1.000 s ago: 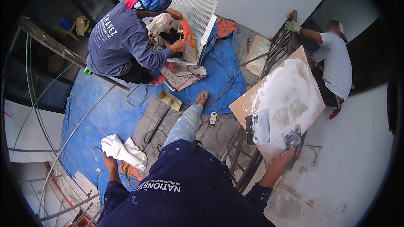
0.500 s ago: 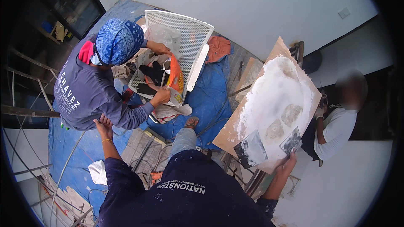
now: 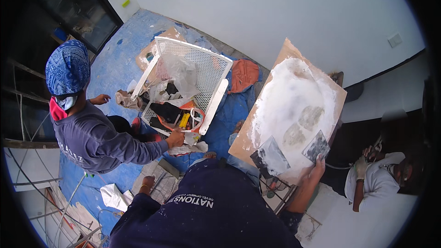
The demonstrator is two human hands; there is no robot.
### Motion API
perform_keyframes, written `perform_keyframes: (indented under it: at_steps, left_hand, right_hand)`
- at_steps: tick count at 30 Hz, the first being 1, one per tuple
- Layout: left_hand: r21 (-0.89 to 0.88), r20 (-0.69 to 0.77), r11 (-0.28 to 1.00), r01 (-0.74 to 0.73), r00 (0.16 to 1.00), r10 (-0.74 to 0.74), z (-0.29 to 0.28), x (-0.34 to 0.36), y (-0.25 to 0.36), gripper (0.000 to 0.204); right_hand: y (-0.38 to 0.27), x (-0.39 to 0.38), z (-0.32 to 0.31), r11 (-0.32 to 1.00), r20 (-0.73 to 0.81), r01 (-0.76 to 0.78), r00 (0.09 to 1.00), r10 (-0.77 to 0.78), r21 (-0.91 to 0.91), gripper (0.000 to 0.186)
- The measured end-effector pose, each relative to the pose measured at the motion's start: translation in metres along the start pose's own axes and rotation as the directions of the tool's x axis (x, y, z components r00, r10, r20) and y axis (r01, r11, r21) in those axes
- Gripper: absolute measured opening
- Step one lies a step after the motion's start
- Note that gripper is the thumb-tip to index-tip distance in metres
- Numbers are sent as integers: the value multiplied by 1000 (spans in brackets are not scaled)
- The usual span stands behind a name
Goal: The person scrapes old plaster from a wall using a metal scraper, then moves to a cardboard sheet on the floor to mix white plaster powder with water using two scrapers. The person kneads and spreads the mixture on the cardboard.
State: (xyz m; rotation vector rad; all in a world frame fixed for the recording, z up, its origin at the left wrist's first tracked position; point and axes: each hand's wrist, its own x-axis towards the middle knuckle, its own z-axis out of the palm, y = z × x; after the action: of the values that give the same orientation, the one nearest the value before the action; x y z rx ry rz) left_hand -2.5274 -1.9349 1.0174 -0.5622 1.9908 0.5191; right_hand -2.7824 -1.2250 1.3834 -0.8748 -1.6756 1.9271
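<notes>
My right hand [image 3: 315,171] is closed on the lower edge of a flat black square spreader [image 3: 317,146] smeared with white. Beneath it, a tan board [image 3: 287,55] carries a broad layer of white powder or plaster [image 3: 295,87] with two greyish damp patches. A second dark square spreader [image 3: 271,157], streaked white, rests near the board's front edge. Low beside my body on the left is my left hand [image 3: 146,185]; its fingers are too small and partly hidden to read, and no object shows in it.
A co-worker [image 3: 110,133] in a blue bandana crouches at left beside a white mesh crate [image 3: 209,59] of bags and tools. Another person [image 3: 374,179] works at far right. Blue sheeting [image 3: 133,36] covers the floor. An orange-brown cloth [image 3: 243,76] lies behind; metal rods stand at left.
My left hand has come away from the co-worker's side, down toward my body. The co-worker has leaned back left, one hand off the orange bag. My right hand keeps the spreader over the board.
</notes>
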Motion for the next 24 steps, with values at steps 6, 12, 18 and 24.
perform_keyframes:
  at_steps: [6,12,18,24]
  left_hand:
    - [-768,-140,639,-37,984,-111,-64,15,266,26]
    - [-568,-166,797,-205,977,133,-208,-14,530,20]
    - [-465,-468,782,-416,865,182,-305,-28,658,23]
    - [-567,-586,658,-496,804,101,-358,16,744,25]
  right_hand:
    - [-40,219,107,995,181,41,983,-25,-89,30]
    - [-95,414,226,991,339,54,941,-10,-121,29]
    - [-120,513,351,991,490,71,872,-7,-112,34]
    - [-137,581,459,962,574,147,818,12,-229,33]
